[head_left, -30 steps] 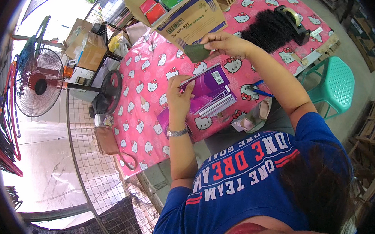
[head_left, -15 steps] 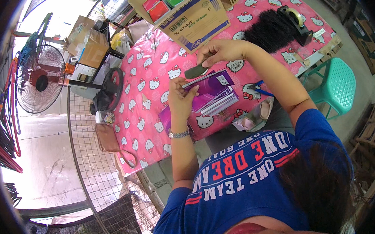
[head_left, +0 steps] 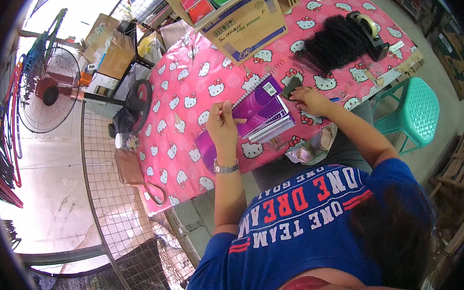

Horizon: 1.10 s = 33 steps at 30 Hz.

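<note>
A purple spiral notebook [head_left: 261, 96] lies tilted over the pink table, its wire coil sticking out past the far end. My left hand [head_left: 223, 125] is closed at the notebook's near-left end, thumb against the purple cover. To the right, my right hand [head_left: 310, 102] has its fingers bent over a small dark green pad [head_left: 291, 86], low at the tabletop. Under the notebook are more purple notebooks [head_left: 265, 130], with white page edges showing. A blue handle [head_left: 334, 100] peeks out beside my right wrist.
Loose black wire coils [head_left: 332, 43] lie beside a tape dispenser [head_left: 368, 33]. A cardboard box [head_left: 246, 27] with coloured books stands at the far side. A green stool [head_left: 418, 107] is at the right, a brown pouch [head_left: 131, 168] at the table's left edge.
My right hand has moved right and down from the notebook's coil, taking the dark green pad to the tabletop. My left hand stays at the notebook, its fingers shifted slightly.
</note>
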Each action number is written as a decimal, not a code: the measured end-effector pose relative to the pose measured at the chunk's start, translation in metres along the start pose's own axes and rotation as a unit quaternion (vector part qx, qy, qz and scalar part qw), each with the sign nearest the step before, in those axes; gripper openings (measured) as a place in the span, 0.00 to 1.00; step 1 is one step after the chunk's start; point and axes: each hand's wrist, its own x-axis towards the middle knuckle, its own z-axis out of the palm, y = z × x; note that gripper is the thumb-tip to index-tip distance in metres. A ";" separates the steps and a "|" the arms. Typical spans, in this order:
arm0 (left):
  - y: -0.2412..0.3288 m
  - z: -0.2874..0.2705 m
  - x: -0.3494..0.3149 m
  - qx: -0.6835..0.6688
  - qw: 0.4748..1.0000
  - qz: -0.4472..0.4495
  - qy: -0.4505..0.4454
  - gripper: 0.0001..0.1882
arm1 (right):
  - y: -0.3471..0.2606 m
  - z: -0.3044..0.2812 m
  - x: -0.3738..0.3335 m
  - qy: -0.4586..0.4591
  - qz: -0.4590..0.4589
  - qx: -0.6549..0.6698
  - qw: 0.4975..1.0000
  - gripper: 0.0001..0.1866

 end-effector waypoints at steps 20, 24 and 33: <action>-0.004 0.019 -0.010 0.055 0.995 0.070 0.033 0.12 | -0.095 -0.071 -0.031 0.313 0.085 0.105 0.940 0.21; 0.003 0.029 -0.014 0.059 0.993 0.076 0.068 0.11 | -0.141 -0.095 -0.003 0.237 -0.020 0.166 0.957 0.22; 0.004 0.028 -0.016 0.032 0.993 0.079 0.084 0.10 | -0.190 -0.107 0.042 0.205 -0.109 0.137 0.963 0.21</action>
